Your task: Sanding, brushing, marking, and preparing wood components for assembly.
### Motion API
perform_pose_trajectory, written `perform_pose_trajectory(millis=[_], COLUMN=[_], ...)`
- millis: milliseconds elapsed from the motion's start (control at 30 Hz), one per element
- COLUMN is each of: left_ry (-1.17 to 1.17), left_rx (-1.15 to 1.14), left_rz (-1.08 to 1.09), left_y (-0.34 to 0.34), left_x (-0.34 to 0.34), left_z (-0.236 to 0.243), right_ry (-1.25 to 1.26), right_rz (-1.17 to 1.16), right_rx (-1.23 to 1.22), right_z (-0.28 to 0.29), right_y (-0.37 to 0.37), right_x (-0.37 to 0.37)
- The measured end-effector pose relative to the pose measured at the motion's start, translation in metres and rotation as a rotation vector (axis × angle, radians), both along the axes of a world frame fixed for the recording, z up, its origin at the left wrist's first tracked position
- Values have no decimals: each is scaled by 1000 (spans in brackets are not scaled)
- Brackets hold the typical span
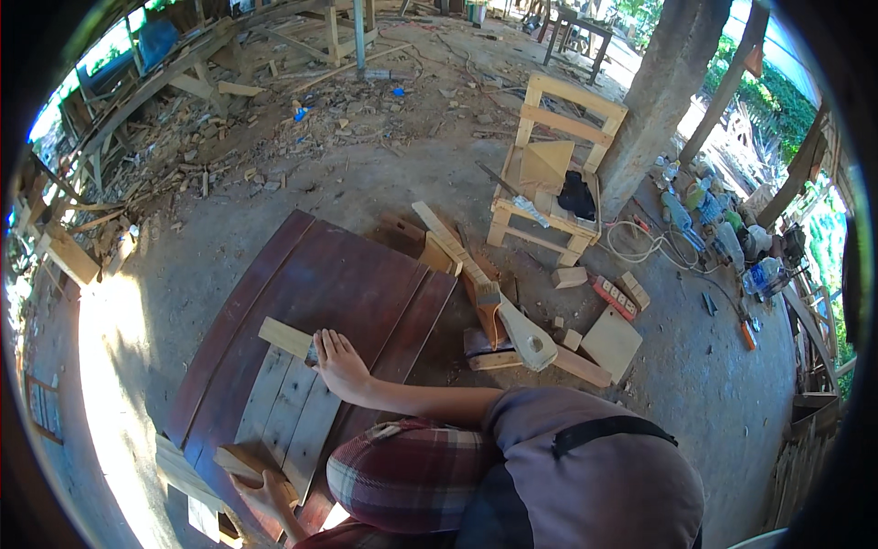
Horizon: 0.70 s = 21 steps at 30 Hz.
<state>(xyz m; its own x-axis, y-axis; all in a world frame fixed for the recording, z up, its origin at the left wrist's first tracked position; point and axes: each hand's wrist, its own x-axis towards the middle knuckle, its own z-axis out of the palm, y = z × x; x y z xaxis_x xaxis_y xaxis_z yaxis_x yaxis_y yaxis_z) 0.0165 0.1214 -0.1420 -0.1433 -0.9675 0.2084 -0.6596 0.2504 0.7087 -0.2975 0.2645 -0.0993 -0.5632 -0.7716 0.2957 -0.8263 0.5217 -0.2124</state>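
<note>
Three pale, weathered planks lie side by side on a large reddish-brown wooden panel. A light batten crosses their far end and sticks out to the left. My right hand is over this batten's right end, fingers along its edge; a small dark thing shows under them, too hidden to name. At the near end of the planks lies a thicker wood block. My left hand is closed around this block from below, its fingers partly hidden.
Right of the panel lie a handsaw, offcuts and a red power strip. Behind them stands a pale wooden chair frame, with a dark cloth on its seat, beside a post. Plastic bottles lie at the right; wood scraps litter the back.
</note>
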Motion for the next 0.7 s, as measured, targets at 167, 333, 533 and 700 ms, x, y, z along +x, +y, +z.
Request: perform_pose_trajectory(millis=[167,333,533,700], left_ry=[4,-8,-8,114], left_rx=[14,-22,-109,37], left_rz=[-8,-28,-125,-26], left_y=[5,7,6,20], left_x=[4,3,-13,-2], left_z=[10,20,13,5], right_ry=[-24,23,73,168], right_rz=[-2,14,-14,12], right_rx=[37,91,14,-198], right_z=[-5,5,-10,-21], right_y=[-31,-83,-70,-14], right_x=[6,0,-26,2])
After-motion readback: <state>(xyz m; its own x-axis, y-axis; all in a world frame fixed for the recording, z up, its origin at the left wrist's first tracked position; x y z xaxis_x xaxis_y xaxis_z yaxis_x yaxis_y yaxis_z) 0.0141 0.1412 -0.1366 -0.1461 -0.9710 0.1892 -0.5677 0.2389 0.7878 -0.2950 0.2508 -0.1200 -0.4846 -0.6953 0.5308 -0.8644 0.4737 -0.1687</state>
